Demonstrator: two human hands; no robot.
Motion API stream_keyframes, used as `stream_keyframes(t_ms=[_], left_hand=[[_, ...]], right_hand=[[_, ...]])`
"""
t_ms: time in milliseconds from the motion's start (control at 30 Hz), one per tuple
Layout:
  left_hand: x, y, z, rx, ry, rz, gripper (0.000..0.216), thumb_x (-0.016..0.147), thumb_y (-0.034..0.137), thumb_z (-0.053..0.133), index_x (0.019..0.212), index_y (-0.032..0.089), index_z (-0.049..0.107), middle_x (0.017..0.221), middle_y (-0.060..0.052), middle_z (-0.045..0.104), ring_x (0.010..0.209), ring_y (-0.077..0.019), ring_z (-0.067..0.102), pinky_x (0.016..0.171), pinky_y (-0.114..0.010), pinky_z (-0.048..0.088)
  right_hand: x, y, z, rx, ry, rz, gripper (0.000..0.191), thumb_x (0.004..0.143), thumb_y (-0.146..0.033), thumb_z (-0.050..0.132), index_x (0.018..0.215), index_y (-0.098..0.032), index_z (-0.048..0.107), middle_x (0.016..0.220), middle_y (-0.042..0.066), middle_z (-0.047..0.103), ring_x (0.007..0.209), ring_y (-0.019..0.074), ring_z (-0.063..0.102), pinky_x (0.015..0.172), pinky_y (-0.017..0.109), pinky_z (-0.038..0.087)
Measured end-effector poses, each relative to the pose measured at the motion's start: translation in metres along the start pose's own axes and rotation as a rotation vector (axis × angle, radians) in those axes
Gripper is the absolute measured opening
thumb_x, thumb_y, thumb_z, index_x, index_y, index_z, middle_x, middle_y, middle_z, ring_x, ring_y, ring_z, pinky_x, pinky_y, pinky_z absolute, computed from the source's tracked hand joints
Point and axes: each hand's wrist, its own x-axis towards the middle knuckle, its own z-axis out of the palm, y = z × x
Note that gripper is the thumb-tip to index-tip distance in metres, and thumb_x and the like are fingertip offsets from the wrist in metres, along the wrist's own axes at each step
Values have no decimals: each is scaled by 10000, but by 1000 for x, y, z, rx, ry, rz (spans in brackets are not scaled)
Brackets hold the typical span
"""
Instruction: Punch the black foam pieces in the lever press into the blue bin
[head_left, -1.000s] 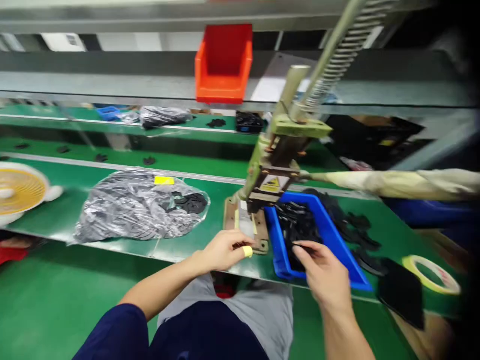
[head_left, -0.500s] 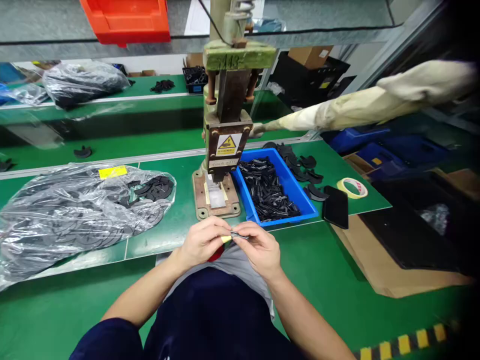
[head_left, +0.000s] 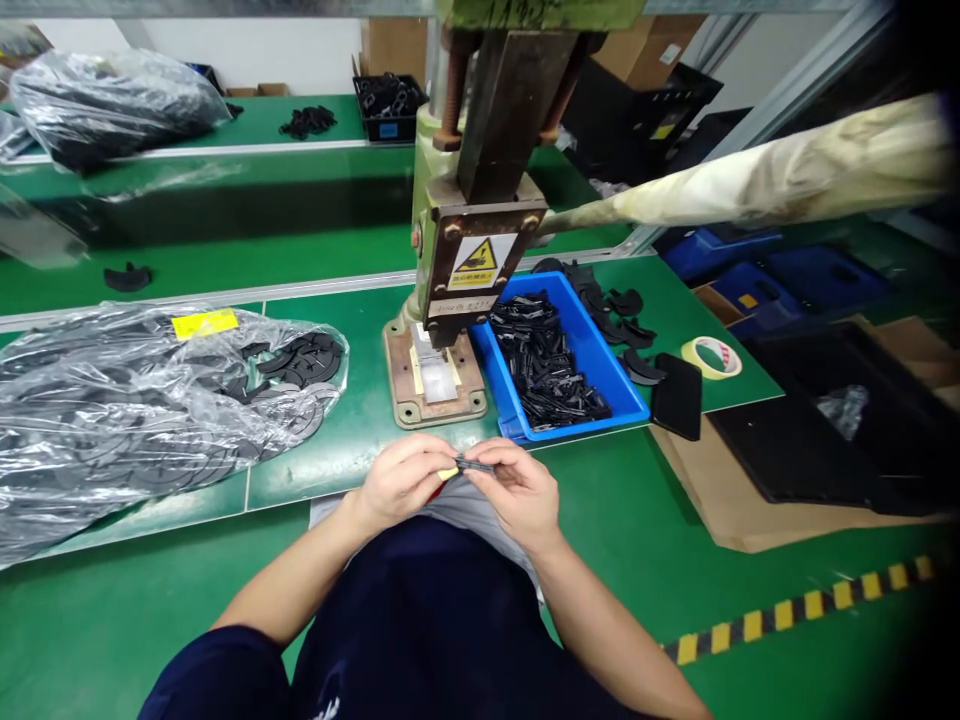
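Observation:
My left hand [head_left: 401, 478] and my right hand [head_left: 517, 490] meet over my lap at the bench's front edge. Together they pinch a small flat black part [head_left: 474, 465]. A yellow cover shows on one left fingertip. Just beyond my hands stands a green hand press [head_left: 469, 215] with a yellow warning label and a base plate [head_left: 435, 385]. Its long wrapped lever [head_left: 765, 185] reaches out to the right. A blue bin [head_left: 600, 365] full of small black parts sits right of the press.
A clear plastic bag [head_left: 135, 400] of black curved pieces lies at the left. Loose black pieces [head_left: 622, 325], a black pad [head_left: 677, 397] and a tape roll [head_left: 711, 357] lie right of the bin. Cardboard [head_left: 750, 500] and dark trays sit lower right.
My right hand left the blue bin and came to my left hand in front of me; both now pinch the black part. The view has swung toward the press.

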Motion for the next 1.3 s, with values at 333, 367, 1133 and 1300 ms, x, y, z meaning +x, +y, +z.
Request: stream_keyframes(t_ms=[333, 367, 1133, 1300], left_hand=[[10, -26, -14, 16, 6, -146, 79, 944, 150, 599, 977, 171, 667, 946, -65, 685, 904, -141, 666, 808, -259, 563], [15, -35, -18, 64, 15, -172, 83, 950, 164, 594, 973, 170, 674, 945, -64, 684, 905, -143, 661, 813, -264, 557], [49, -126, -23, 516, -279, -213, 413, 854, 66, 429, 1124, 177, 721, 1090, -97, 593, 1039, -203, 594, 907, -320, 524], [44, -123, -20, 509, -242, -228, 412, 861, 70, 434, 1140, 188, 714, 1076, -89, 586, 1006, -191, 585, 883, -308, 521]], right_hand=[[11, 4, 3, -99, -33, 181, 253, 844, -282, 734, 1087, -260, 666, 951, 39, 758, 824, 168, 729, 766, 310, 618], [14, 2, 0, -116, -31, 189, 236, 861, -292, 715, 1090, -259, 668, 956, 41, 756, 832, 167, 727, 774, 308, 613], [127, -103, -54, 12, 314, -570, 528, 820, -431, 769, 1307, -290, 623, 1337, 66, 608, 1311, 256, 563, 1055, 404, 522], [166, -164, -42, 56, 158, -540, 523, 859, -701, 533, 1104, -259, 668, 1071, 29, 570, 1141, 216, 637, 1050, 427, 473]])
